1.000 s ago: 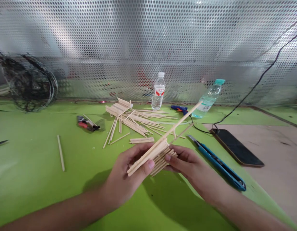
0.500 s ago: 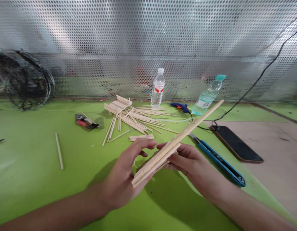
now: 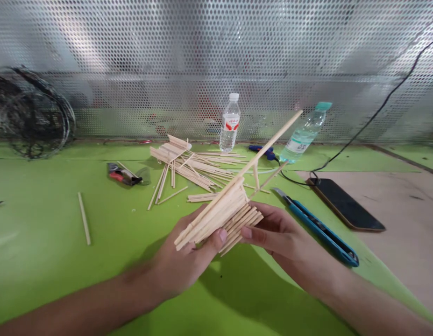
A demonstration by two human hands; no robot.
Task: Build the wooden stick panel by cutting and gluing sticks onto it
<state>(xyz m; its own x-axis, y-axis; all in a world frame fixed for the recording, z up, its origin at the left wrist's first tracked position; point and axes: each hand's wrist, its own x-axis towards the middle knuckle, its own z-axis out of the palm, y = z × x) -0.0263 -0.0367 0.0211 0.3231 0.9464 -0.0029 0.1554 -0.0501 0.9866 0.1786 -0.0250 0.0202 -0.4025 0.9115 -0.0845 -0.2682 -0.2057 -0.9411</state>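
Between my two hands is a small model built of wooden sticks [image 3: 221, 212], held tilted above the green table. Two long sticks joined by a short crosspiece stick out from its far end. My left hand [image 3: 188, 252] grips its left side, the thumb pressed on the stick panel. My right hand [image 3: 277, 233] pinches the right end of the lower row of sticks; its other fingers are partly hidden behind the model. Just beyond lies a small bundle of short sticks [image 3: 202, 198], with a pile of loose sticks [image 3: 198, 172] behind it.
A blue utility knife [image 3: 321, 228] and a phone [image 3: 347, 204] lie to the right. Farther back are a glue gun [image 3: 263, 151] and two bottles, one clear [image 3: 230, 126], one greenish [image 3: 303, 135]. Red-handled pliers [image 3: 121, 175], a single stick [image 3: 84, 218] and coiled wire [image 3: 36, 114] are on the left.
The stick model has been turned so its broad panel and lower stick row now show. My left thumb has come down onto it. The view has shifted slightly.
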